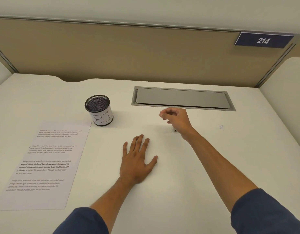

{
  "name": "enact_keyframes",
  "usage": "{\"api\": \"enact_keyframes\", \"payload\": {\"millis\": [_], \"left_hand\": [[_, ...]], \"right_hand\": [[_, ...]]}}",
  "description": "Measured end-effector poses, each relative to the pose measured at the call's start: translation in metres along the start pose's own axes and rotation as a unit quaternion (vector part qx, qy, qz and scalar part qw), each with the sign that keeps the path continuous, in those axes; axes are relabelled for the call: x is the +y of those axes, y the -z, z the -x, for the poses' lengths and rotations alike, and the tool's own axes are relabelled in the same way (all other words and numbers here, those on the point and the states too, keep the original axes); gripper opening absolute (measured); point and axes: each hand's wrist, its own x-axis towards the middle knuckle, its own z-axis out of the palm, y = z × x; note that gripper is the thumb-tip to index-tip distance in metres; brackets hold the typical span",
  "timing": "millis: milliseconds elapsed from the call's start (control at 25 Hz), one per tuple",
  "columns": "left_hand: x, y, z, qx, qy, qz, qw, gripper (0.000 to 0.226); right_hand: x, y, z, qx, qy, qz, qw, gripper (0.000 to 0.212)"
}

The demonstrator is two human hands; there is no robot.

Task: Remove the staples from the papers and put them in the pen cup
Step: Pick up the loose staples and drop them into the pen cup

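The black mesh pen cup (99,110), with a white label marked "BI", stands upright at the desk's middle left. A printed sheet (44,164) lies flat to the left, in front of the cup. My left hand (137,159) rests palm down on the desk with its fingers spread and nothing in it. My right hand (175,116) hovers to the right of the cup. Its thumb and forefinger are pinched together on something tiny, apparently a staple, that is barely visible. A small metallic object (175,130) lies on the desk under my right wrist, mostly hidden.
A grey cable-tray lid (181,98) is set into the white desk (213,157) just behind my right hand. A beige partition (129,53) with a "214" plate (263,40) closes the back. A small ink mark (221,127) is on the desk at the right.
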Motion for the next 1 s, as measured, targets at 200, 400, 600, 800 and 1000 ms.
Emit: {"api": "enact_keyframes", "payload": {"millis": [200,400,600,800,1000], "left_hand": [[0.001,-0.001,-0.001,0.011,-0.003,-0.004,1.000,0.075],[0.003,-0.001,0.000,0.018,-0.003,0.003,1.000,0.074],[0.001,-0.002,-0.001,0.021,-0.002,0.007,1.000,0.073],[0.001,-0.002,-0.001,0.019,-0.002,0.003,1.000,0.073],[0.001,-0.002,-0.002,0.019,-0.001,0.002,1.000,0.073]], "right_hand": [[0.026,0.054,0.018,0.038,-0.025,0.003,0.999,0.008],[0.050,0.111,0.032,0.079,-0.029,0.026,0.996,0.006],[0.081,0.165,0.033,0.150,0.002,0.181,0.972,0.008],[0.116,0.205,0.026,0.174,-0.005,0.393,0.903,0.031],[0.112,0.214,0.011,0.149,-0.004,0.414,0.898,0.034]]}}
